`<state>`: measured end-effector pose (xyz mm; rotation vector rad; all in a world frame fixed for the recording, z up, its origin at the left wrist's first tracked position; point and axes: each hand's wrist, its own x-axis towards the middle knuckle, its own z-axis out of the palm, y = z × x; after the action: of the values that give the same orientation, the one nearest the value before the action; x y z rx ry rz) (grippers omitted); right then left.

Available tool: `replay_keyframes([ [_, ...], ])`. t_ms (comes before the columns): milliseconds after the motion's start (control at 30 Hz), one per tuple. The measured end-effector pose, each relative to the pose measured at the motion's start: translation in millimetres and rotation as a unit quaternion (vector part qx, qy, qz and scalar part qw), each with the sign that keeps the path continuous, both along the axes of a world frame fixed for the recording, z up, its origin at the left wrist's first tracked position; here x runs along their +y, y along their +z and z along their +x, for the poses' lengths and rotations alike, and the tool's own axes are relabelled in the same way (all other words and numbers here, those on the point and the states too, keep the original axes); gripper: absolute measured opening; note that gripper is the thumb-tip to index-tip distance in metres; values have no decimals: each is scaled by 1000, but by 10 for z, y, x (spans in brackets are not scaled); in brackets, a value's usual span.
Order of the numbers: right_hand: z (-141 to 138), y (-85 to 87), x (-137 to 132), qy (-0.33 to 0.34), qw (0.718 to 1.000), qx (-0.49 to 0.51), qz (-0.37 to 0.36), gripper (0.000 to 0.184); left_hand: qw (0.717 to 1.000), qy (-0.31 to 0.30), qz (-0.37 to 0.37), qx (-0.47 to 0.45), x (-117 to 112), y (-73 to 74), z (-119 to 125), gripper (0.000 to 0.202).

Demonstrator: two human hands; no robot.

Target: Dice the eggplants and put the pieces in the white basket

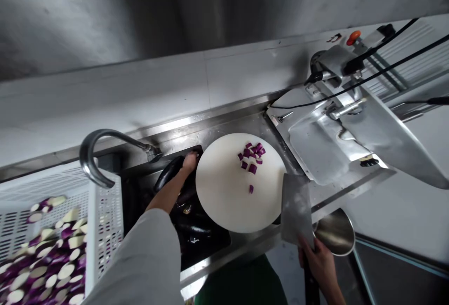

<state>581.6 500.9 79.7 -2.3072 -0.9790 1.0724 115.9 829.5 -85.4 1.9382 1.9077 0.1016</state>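
Observation:
My left hand [190,161] reaches into the sink beside the cutting board, fingers curled at the end of a dark, glossy eggplant [170,173]; its fingertips are partly hidden. More whole eggplants [194,225] lie in the dark sink below my forearm. With my right hand [320,260] I grip the handle of a cleaver [296,209], its broad blade beside the board's right edge. On the round white cutting board [228,192] sits a small cluster of purple-skinned eggplant pieces [249,154], with one piece lying apart nearer me.
A white perforated basket [107,221] of cut eggplant chunks [52,267] stands at the left. The curved faucet [91,155] arches over its edge. At the right is a metal slicing machine [315,141] with cables; a metal pot [336,235] is below it.

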Motion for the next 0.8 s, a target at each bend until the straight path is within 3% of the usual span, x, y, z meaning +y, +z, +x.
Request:
replay_keyframes([
  [100,184,-166,354,11,1000,24,9,62,983,126,133,-18,-378,430,-178,32],
  [167,312,-264,630,29,999,40,19,61,953,153,244,-94,-773,686,-63,32],
  [200,372,-312,769,39,998,46,23,61,943,129,272,-139,-996,771,92,30],
  [267,477,-409,1027,55,996,61,34,60,945,47,253,-202,-1436,829,569,25],
  [333,557,-508,1242,75,993,80,44,60,949,-23,218,-225,-1765,759,1159,23],
  [400,616,-596,1410,95,989,102,46,59,961,-74,187,-191,-1887,635,1699,28],
  [500,682,-673,1607,114,985,122,36,59,973,-100,154,-140,-1644,525,2191,76],
  [600,717,-677,1819,144,983,115,26,58,978,-113,123,-122,-1085,568,2323,116],
  [700,703,-660,2087,180,976,125,12,56,973,-168,105,-120,-513,666,2305,123],
  [800,628,-667,2351,234,960,151,4,49,951,-261,103,-132,-140,732,2296,119],
])
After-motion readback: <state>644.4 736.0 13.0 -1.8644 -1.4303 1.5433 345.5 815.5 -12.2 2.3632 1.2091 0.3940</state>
